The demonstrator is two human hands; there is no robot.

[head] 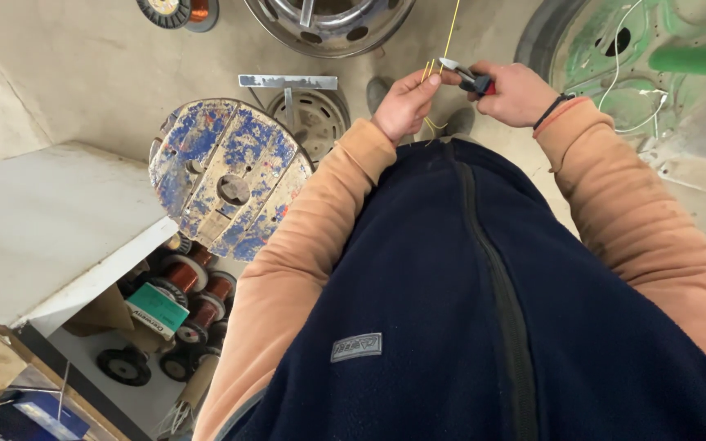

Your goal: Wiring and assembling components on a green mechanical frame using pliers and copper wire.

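At twelve o'clock in the view, the left hand [404,104] pinches a few thin yellow wires [429,72] between thumb and fingertips, their ends standing upright just above the fingers. One longer strand runs up toward the top edge. Just to its right, at about one o'clock, the right hand [516,92] is closed round the red and black handles of a small pair of pliers [466,75], whose metal tip points left and meets the wires. Both arms wear orange sleeves over a dark blue zipped vest [484,310]. At ten o'clock stands a worn wooden cable drum [226,175] with flaking blue paint. At eight o'clock, spools of copper wire [194,290] lie under a white shelf [51,229].
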